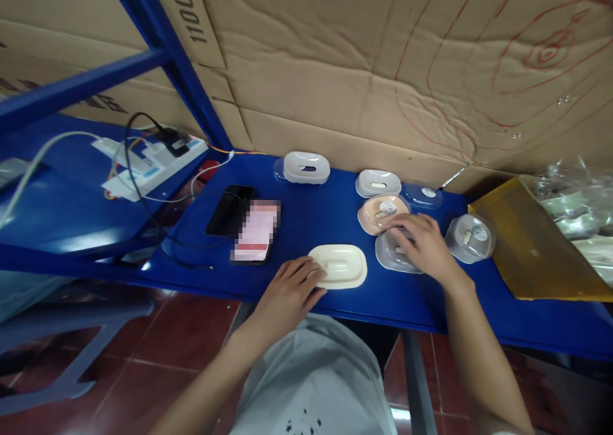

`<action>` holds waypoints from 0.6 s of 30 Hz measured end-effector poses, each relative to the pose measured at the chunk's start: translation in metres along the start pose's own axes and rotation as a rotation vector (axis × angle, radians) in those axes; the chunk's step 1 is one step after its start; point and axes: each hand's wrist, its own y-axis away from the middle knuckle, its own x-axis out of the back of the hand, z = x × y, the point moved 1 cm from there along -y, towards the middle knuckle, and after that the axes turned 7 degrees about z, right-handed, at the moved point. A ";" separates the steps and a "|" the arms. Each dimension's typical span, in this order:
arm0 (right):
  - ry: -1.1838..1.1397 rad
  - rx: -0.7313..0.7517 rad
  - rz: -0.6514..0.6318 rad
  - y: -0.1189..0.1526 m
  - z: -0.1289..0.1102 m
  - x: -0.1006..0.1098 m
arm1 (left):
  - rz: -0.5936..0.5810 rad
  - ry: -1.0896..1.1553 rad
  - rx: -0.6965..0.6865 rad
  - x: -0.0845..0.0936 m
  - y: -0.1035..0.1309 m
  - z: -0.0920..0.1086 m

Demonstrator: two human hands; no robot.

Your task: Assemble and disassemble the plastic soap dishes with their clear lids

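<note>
Left hand [287, 294]: its fingers lie loosely extended over the left end of the cream dish, thumb by the near rim; whether they grip it cannot be told.
Cream dish [343, 266]: on the desk [318, 218], under the left fingertips and reaching out to their right.
Right hand [424, 243]: thumb and forefinger stand apart, curved over a clear-covered dish; a firm hold cannot be made out.
Clear-covered dish [387, 256]: beneath the right fingers, partly hidden by them.
Peach dish [368, 216]: just beyond the right fingertips, a round label on it.
White dish [366, 183]: farther beyond the right fingers, behind the peach one.
Labelled covered dish [462, 246]: to the right of the right fingers.
Lit phone [258, 230]: beyond the left fingers, to their left, next to a dark phone [223, 214].
</note>
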 end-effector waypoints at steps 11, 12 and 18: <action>0.014 0.151 -0.019 -0.073 0.003 0.002 | 0.014 0.003 0.004 -0.016 -0.004 0.011; -0.004 0.213 -0.051 -0.092 -0.012 -0.008 | 0.008 -0.006 0.009 -0.016 -0.004 0.011; 0.172 0.339 -0.223 -0.196 -0.078 -0.090 | -0.001 -0.023 0.024 -0.004 0.010 0.006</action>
